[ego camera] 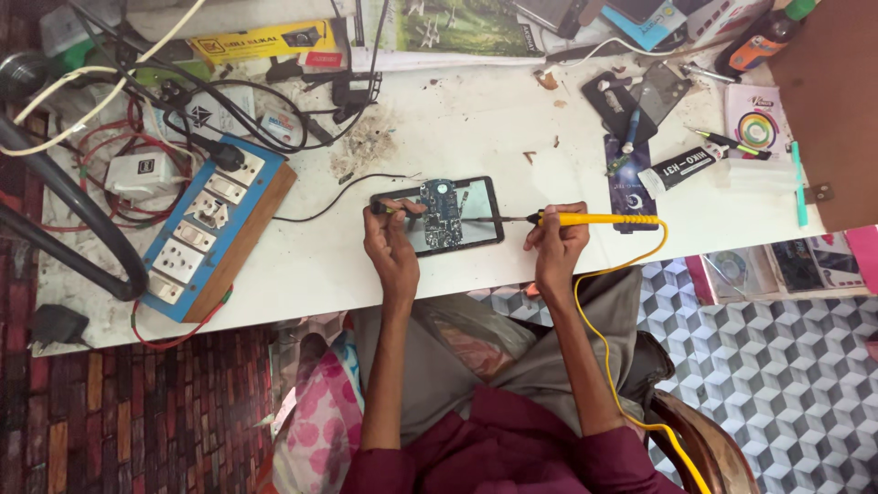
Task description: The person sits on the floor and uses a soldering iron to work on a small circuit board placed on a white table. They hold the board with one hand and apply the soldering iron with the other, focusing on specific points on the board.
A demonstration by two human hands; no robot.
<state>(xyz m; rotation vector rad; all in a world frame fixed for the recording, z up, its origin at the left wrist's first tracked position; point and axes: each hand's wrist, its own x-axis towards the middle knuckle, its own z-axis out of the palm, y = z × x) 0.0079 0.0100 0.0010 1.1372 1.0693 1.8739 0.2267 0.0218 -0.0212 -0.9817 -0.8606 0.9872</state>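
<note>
Two bare forearms reach forward from the lap, roughly parallel. The left hand (pixel 391 240) is curled, fingertips pinched together. The right hand (pixel 555 240) is closed in a pen-like grip.

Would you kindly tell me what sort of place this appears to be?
Probably a small electronics repair bench: a yellow soldering iron, an opened device with a bare circuit board, and a wooden switch-and-socket board.

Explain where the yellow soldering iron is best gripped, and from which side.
Grip the soldering iron by its yellow handle near the front, pen-style from the near side, as the right hand does. Its dark tip points left at the circuit board; the cord trails right.
</note>
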